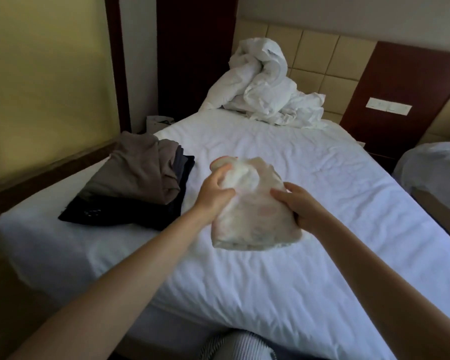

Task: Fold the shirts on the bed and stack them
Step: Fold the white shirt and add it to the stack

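I'm gripping the pale, bundled shirt (252, 224) in both hands: my left hand (213, 194) is curling its fingers round the upper left edge, and my right hand (300, 206) is clasping the right side. I'm holding it over the middle of the bed (270, 294), right of the folded stack (138, 178). A crumpled duvet (265, 87) is lying by the headboard.

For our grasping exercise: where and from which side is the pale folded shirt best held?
Grip the pale shirt at both side edges, one hand from each side, as the left hand and right hand do now. It is a limp folded bundle; a one-sided hold would likely let it sag open.
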Demonstrator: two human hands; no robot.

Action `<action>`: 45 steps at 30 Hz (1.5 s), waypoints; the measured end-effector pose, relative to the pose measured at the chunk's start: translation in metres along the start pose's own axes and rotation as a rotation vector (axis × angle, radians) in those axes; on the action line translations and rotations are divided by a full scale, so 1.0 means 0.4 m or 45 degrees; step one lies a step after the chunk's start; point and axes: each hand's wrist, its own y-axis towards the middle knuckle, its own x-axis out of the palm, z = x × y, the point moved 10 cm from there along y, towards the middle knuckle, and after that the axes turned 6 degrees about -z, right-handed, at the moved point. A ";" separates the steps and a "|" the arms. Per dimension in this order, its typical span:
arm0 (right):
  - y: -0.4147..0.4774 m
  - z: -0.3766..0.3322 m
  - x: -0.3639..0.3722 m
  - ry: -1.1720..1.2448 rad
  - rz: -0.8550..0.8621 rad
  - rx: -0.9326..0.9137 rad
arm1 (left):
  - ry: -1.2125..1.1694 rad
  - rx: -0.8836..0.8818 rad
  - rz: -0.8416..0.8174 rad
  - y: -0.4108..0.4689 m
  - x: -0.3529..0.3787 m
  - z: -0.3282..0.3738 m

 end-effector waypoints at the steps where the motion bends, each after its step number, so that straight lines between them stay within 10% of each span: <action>1: 0.010 -0.034 0.033 0.022 -0.018 -0.036 | 0.007 0.030 0.027 0.010 -0.046 0.024; 15: 0.254 -0.315 0.530 0.052 -0.267 -0.170 | 0.392 0.066 0.367 0.160 -0.656 0.095; 19: 0.257 -0.185 0.577 -0.449 -0.243 -0.088 | 0.746 -0.305 0.147 0.186 -0.674 -0.102; 28: 0.211 -0.137 0.712 -1.001 -0.236 -0.283 | 1.285 -0.131 -0.057 0.312 -0.571 -0.075; 45: 0.213 0.044 0.730 -0.624 -0.280 -0.352 | 1.347 -0.260 0.040 0.342 -0.559 -0.281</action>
